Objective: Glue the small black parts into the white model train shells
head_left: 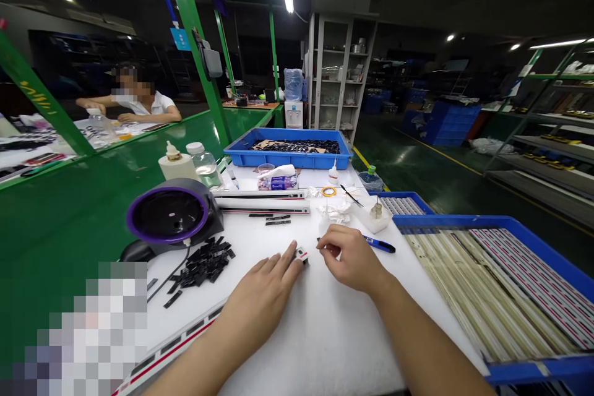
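Observation:
A long white model train car body (pixel 185 337), with dark windows and a red stripe, slants across the table from the lower left. My left hand (pixel 264 294) lies over its far part, fingers on one side and thumb on the other; the car's end pokes out past the fingertips. Just right of that end, my right hand (pixel 350 257) is closed in a pinch, apart from the car. A tiny dark bit shows at its fingertips, too small to name. Left of my left hand lies a heap of black strips (pixel 204 266). A blue pen-like tool (pixel 380 244) lies behind my right hand.
A black-purple fan-like device (pixel 169 213) stands left. Behind are more white car bodies (pixel 264 205), a bottle (pixel 204 164), tweezers (pixel 351 195) and a blue tray (pixel 288 161) of black parts. At right, a blue crate (pixel 501 223) holds long parts. A co-worker (pixel 143 102) sits far left.

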Demonstrator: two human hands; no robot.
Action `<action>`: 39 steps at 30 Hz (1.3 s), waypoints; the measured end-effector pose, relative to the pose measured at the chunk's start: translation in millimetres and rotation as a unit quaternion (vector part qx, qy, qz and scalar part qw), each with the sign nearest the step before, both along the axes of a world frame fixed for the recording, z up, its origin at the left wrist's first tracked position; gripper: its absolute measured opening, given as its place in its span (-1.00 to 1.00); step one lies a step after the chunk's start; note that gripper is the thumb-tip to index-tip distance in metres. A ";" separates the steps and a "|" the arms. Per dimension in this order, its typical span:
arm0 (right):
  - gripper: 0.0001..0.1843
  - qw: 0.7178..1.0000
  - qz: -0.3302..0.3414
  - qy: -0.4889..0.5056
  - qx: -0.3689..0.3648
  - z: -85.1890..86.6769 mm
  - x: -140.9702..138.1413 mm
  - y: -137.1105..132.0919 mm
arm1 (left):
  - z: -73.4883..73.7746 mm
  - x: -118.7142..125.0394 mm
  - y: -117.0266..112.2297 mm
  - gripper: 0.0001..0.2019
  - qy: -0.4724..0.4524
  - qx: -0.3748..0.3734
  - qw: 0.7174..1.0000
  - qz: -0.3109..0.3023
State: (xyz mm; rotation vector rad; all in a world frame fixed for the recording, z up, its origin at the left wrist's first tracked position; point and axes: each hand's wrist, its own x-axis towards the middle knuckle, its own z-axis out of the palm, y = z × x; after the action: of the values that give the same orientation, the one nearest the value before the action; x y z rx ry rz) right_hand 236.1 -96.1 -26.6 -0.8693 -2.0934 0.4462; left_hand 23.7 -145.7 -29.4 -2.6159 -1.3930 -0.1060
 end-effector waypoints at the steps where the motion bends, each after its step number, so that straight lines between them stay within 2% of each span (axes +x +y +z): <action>1: -0.79 1.000 -0.016 0.020 0.003 -0.1 0.7 2.2 | -0.6 -0.4 1.1 -0.53 -0.008 0.002 1.000 -0.001; 7: -0.82 0.991 -0.085 0.101 0.006 -6.0 -0.2 12.0 | 0.9 -12.6 10.8 -0.57 0.017 -0.016 0.999 -0.035; 11: -0.82 0.973 -0.170 0.154 0.000 -11.6 4.7 20.1 | 9.4 -11.8 20.6 -0.61 0.008 -0.032 0.998 -0.044; 14: -0.71 0.961 -0.210 0.167 -0.065 -13.7 10.2 28.6 | 14.4 -4.1 25.4 -0.66 -0.006 -0.043 0.999 -0.032; 16: -0.58 0.957 -0.211 0.141 -0.142 -13.6 11.6 35.2 | 14.7 1.9 27.7 -0.67 -0.018 -0.053 0.998 -0.017; 18: -0.48 0.951 -0.224 0.073 -0.203 -12.8 9.4 42.2 | 12.8 6.4 30.4 -0.65 -0.030 -0.068 0.997 -0.008; 21: -0.46 0.944 -0.240 -0.026 -0.224 -12.2 0.0 52.3 | 9.8 7.9 36.1 -0.62 -0.055 -0.099 0.994 0.002; 26: -0.76 0.956 -0.220 -0.050 -0.189 -12.3 -11.2 59.9 | 13.5 -0.5 46.0 -0.59 -0.115 -0.156 0.981 0.000; 28: -0.81 0.960 -0.209 -0.037 -0.184 -11.1 -8.3 57.9 | 15.7 -3.5 48.1 -0.60 -0.126 -0.176 0.976 -0.003; 33: -0.59 0.961 -0.128 0.123 -0.214 -7.3 3.3 49.5 | 13.0 -2.2 49.4 -0.61 -0.154 -0.191 0.969 0.015; 36: -0.49 0.941 -0.069 0.233 -0.234 -5.1 2.8 47.2 | 9.7 2.9 48.2 -0.64 -0.154 -0.186 0.970 0.030; 39: -0.40 0.909 -0.006 0.320 -0.267 0.8 -1.5 44.0 | 8.9 7.7 42.9 -0.62 -0.125 -0.177 0.976 0.022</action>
State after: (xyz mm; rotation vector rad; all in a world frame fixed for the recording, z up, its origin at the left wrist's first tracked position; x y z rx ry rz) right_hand 234.6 -52.2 -25.8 -0.8765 -1.3660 1.1632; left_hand 31.4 -102.8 -20.5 -2.9410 -1.6891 -0.2059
